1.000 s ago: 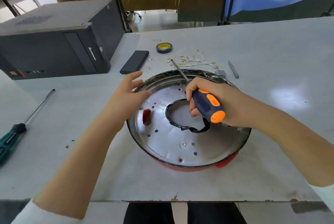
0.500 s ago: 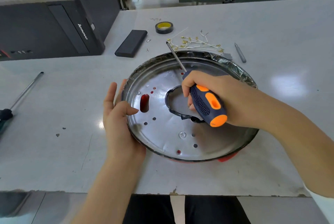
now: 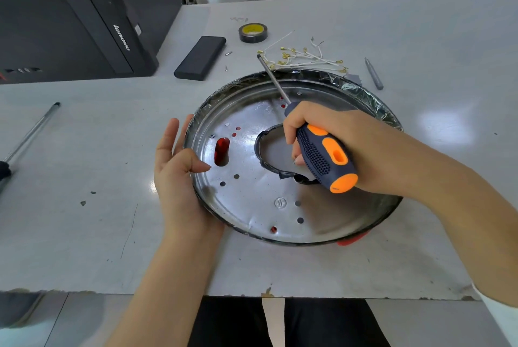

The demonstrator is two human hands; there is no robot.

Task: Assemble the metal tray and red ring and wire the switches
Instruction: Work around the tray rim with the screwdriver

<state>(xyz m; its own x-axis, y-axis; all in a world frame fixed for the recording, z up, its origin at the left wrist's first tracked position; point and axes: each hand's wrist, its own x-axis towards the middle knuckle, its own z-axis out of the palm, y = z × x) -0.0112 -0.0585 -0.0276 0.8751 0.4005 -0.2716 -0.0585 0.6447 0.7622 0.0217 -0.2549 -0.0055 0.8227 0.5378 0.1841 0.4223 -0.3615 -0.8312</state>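
Observation:
A round metal tray lies on the table over a red ring, of which only a sliver shows at the front right rim. The tray has a taped central hole, several small holes and a red-showing slot. My left hand presses flat against the tray's left rim, fingers apart, thumb over the edge. My right hand is closed around an orange and dark blue screwdriver, its shaft pointing away toward the far rim. A bundle of white wires with brass terminals lies behind the tray.
A black computer case stands at the back left. A black rectangular block and a tape roll lie behind the tray. A second screwdriver rests at the far left, a grey metal bit at the back right.
My left hand came down from above the tray's left side to rest flat against its left rim. The right hand keeps its hold on the screwdriver over the centre hole. The camera tilted downward.

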